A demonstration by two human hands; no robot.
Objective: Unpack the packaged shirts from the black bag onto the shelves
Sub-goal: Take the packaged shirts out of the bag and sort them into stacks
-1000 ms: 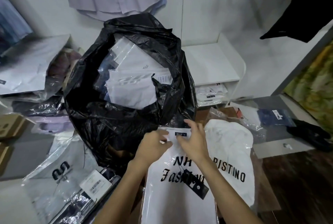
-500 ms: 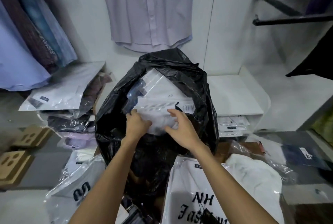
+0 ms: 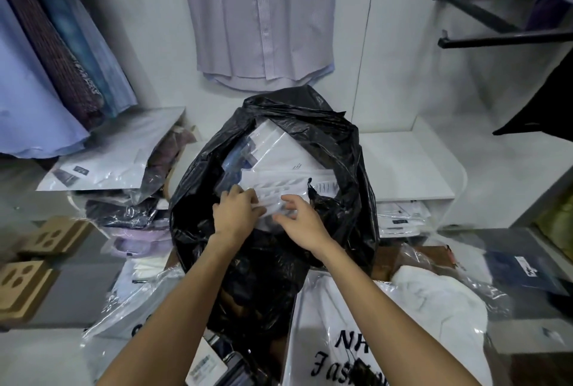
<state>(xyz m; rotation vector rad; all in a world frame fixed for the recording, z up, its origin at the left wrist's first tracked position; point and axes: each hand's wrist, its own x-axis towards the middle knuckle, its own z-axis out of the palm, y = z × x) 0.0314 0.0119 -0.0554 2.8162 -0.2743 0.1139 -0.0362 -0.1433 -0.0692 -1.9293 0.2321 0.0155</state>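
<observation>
- White walls hung with shirts back a clothing store corner; the black bag [image 3: 273, 230] sits open before me.
- My left hand [image 3: 237, 210] curls over the near edge of the top packaged shirt [image 3: 279, 190] inside the bag, I judge to lift it.
- My right hand [image 3: 299, 219] hovers, fingers loosely spread, just touching that packet.
- The white shelf [image 3: 409, 165] to the right has bare room, likely where it goes.
</observation>
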